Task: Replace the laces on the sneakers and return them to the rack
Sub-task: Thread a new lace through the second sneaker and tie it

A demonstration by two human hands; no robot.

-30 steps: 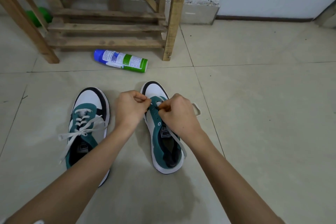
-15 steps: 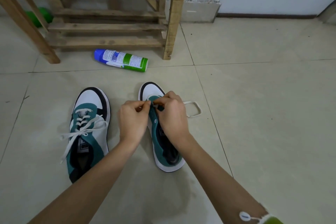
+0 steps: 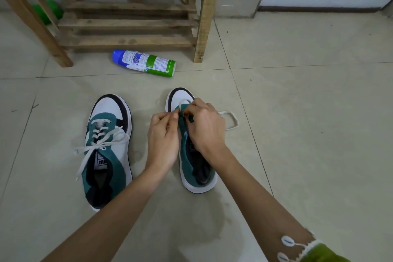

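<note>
The unlaced sneaker lies on the floor right under my hands, its long axis running away from me with the toe toward the rack. Both hands meet at the eyelets nearest the toe. My right hand, reaching over the tongue, pinches the lace. My left hand is curled in a pinch at the eyelet edge; whether on lace or upper, I cannot tell.

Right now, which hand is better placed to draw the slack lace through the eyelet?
Right, probably. The right hand pinches the lace at the unlaced sneaker's front eyelets, and its slack loop lies on the floor on that side. The left hand pinches the eyelet edge, steadying it.
</note>
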